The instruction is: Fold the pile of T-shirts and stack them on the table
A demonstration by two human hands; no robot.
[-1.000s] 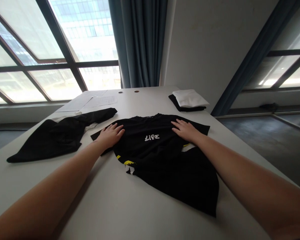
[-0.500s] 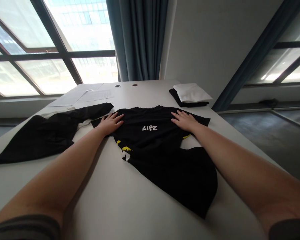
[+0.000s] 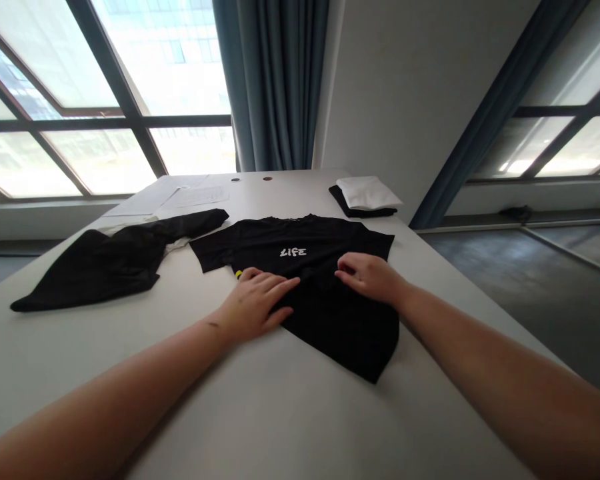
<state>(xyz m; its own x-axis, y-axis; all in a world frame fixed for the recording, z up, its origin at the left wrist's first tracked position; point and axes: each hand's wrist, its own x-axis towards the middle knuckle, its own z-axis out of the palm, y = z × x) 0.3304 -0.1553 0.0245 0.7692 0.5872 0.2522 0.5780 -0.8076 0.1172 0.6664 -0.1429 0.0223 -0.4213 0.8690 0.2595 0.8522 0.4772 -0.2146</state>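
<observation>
Head view, black shirt point(image 3: 345, 330), white lettering point(image 3: 293, 253), left grip point(image 3: 253, 307) spread, right grip point(image 3: 373, 275) unclear

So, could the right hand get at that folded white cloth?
Probably, by reaching further: the white cloth lies uncovered, with only the black shirt and table between it and the right hand.

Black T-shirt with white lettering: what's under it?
White table shows around the black T-shirt; what lies directly beneath is covered. The left hand and curled right hand hide parts of its upper surface.
</observation>
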